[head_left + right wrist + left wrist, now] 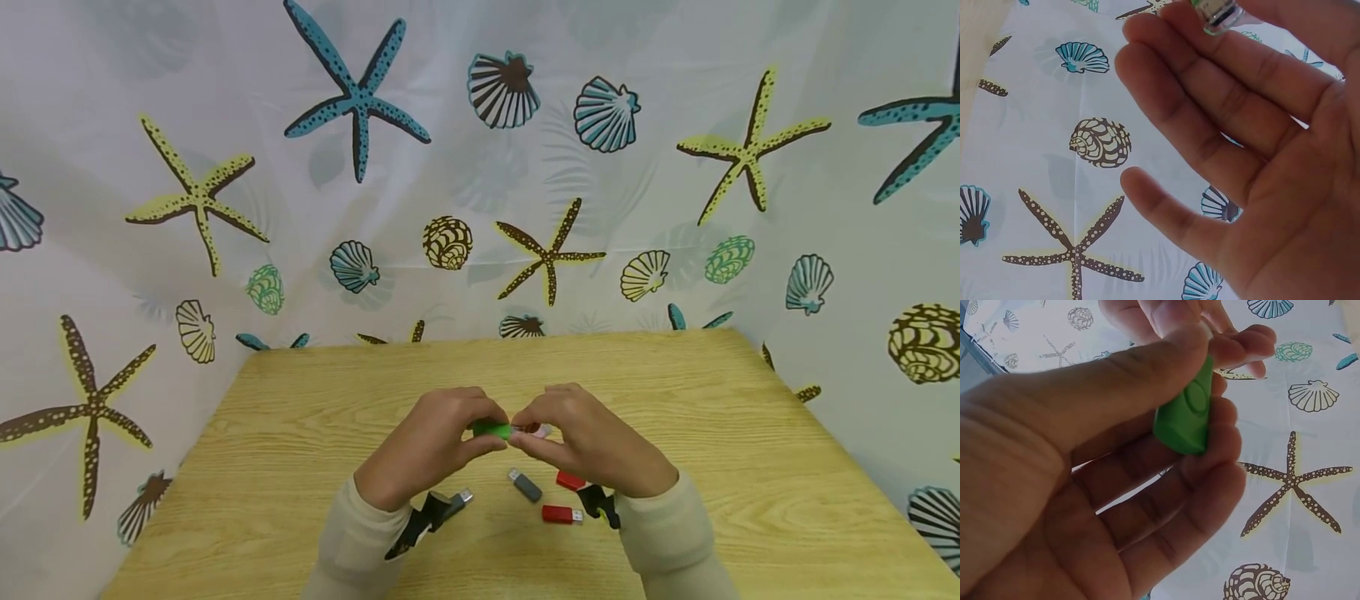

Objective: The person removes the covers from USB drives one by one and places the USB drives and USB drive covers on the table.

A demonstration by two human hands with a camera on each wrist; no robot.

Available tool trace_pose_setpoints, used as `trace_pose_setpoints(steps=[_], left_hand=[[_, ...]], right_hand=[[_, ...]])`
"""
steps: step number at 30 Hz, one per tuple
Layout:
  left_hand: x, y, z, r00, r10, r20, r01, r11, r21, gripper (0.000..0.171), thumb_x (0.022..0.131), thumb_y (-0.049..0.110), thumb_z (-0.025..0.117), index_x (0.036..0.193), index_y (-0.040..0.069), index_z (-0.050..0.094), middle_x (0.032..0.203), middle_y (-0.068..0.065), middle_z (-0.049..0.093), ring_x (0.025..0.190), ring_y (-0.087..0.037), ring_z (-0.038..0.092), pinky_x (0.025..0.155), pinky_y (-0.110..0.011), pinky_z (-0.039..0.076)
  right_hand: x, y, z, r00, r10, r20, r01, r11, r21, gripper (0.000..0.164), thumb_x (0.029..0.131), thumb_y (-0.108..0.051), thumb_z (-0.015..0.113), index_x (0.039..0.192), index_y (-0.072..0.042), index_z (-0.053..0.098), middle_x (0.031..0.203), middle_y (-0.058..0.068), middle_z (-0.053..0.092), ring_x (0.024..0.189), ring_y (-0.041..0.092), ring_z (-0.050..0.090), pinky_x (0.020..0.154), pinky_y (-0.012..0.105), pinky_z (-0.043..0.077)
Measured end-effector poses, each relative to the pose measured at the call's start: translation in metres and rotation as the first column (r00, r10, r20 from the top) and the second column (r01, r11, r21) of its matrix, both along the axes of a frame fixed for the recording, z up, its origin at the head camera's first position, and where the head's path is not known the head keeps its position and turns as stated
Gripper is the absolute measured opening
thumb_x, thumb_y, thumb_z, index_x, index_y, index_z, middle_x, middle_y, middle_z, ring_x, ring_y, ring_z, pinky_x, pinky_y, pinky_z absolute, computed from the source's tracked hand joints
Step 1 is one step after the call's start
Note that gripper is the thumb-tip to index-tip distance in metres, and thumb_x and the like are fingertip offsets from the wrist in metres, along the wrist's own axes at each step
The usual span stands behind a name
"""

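Two hands meet over a wooden table (315, 433), a green USB stick (491, 430) held level between them. At the left, a pale sleeve leads to a dark band at the wrist and then to the left hand (438, 437), which pinches the green stick between thumb and fingertips; the left wrist view shows its lower fingers loosely curved beneath. Just beside that wrist, a dark grey stick (456, 503) lies on the wood, its metal plug pointing up and right. Next along, near the middle and below the fingertips, a second grey stick (527, 486) lies slanted, its plug towards the upper left. At the green stick's right end, the right hand (588, 433) pinches a clear cap (1216, 17) between thumb and fingertip, metal showing inside it, with the other fingers extended and spread. Below this hand lie a red stick (557, 514), plug to the right, and another red stick (570, 480), partly hidden by the wrist. Behind everything hangs a white cloth (480, 175) printed with starfish and shells.
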State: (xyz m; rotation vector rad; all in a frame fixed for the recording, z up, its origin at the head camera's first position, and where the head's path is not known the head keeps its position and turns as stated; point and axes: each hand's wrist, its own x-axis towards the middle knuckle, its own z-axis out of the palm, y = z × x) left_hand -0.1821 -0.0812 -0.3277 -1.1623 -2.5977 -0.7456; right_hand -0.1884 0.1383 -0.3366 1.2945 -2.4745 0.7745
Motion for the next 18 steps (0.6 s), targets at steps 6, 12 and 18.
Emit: trace_pose_setpoints(steps=[6, 12, 18], left_hand=[[0.0018, 0.0001, 0.0007, 1.0, 0.003, 0.0, -0.003, 1.0, -0.007, 0.014, 0.083, 0.021, 0.075, 0.095, 0.015, 0.074, 0.088, 0.009, 0.066, 0.076, -0.001, 0.061, 0.07, -0.021, 0.053], [0.0038, 0.0004, 0.0008, 0.998, 0.04, -0.041, -0.042, 0.998, -0.054, 0.014, 0.086, 0.022, 0.072, 0.097, 0.014, 0.076, 0.091, 0.007, 0.066, 0.079, -0.005, 0.062, 0.07, -0.024, 0.053], [0.0045, 0.0006, 0.0005, 0.987, 0.088, -0.135, -0.101, 0.991, -0.091, 0.015, 0.082, 0.026, 0.076, 0.094, 0.016, 0.076, 0.088, 0.007, 0.063, 0.078, -0.008, 0.056, 0.066, -0.026, 0.051]], right_hand=[[0.0008, 0.0005, 0.0012, 1.0, 0.003, 0.005, -0.003, 1.0, 0.0, 0.015, 0.092, -0.024, 0.066, 0.098, -0.014, 0.076, 0.09, -0.013, 0.069, 0.075, 0.001, 0.057, 0.087, 0.039, 0.046], [-0.0002, -0.0015, 0.0004, 1.0, -0.009, 0.011, 0.009, 1.0, -0.005, 0.015, 0.091, -0.022, 0.067, 0.097, -0.011, 0.075, 0.091, -0.007, 0.071, 0.078, 0.004, 0.062, 0.08, 0.037, 0.05], [-0.0005, -0.0037, 0.0001, 0.997, -0.045, 0.057, 0.047, 0.999, -0.026, 0.015, 0.087, -0.022, 0.072, 0.097, -0.01, 0.071, 0.089, -0.006, 0.068, 0.079, 0.006, 0.06, 0.071, 0.029, 0.054]])
